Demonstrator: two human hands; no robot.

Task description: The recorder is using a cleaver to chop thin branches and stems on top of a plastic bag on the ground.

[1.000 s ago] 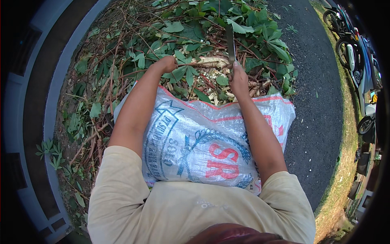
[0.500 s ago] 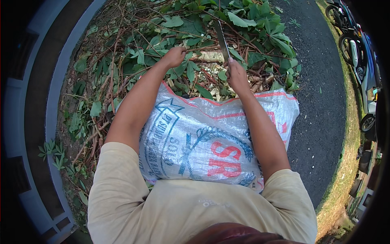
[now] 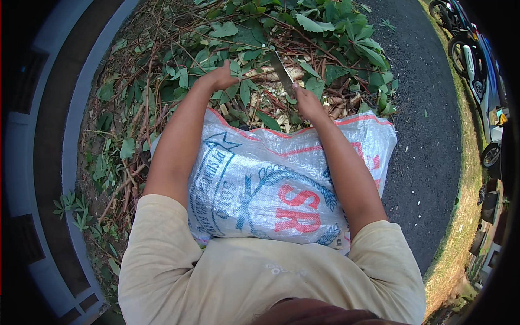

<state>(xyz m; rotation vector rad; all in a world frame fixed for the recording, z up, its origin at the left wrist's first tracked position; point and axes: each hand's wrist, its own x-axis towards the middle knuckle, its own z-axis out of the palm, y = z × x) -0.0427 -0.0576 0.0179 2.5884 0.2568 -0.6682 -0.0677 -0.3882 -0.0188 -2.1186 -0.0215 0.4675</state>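
Room between forearms (image 3: 176,141) over sack (image 3: 254,157); knife (image 3: 284,74), leaves (image 3: 250,36) obstruct ahead

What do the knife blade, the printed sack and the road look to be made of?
Knife blade: likely steel, dull finish, judging by its flat grey face.
Printed sack: probably woven plastic, semi-glossy; it shines and creases, with a fine weave showing.
Road: apparently asphalt, matte, going by its dark, grainy surface.

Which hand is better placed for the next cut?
Probably the right hand: it grips the knife, whose blade crosses in front of the pale wood in this view. The left hand holds a thin stem, so it seems better suited to steadying.
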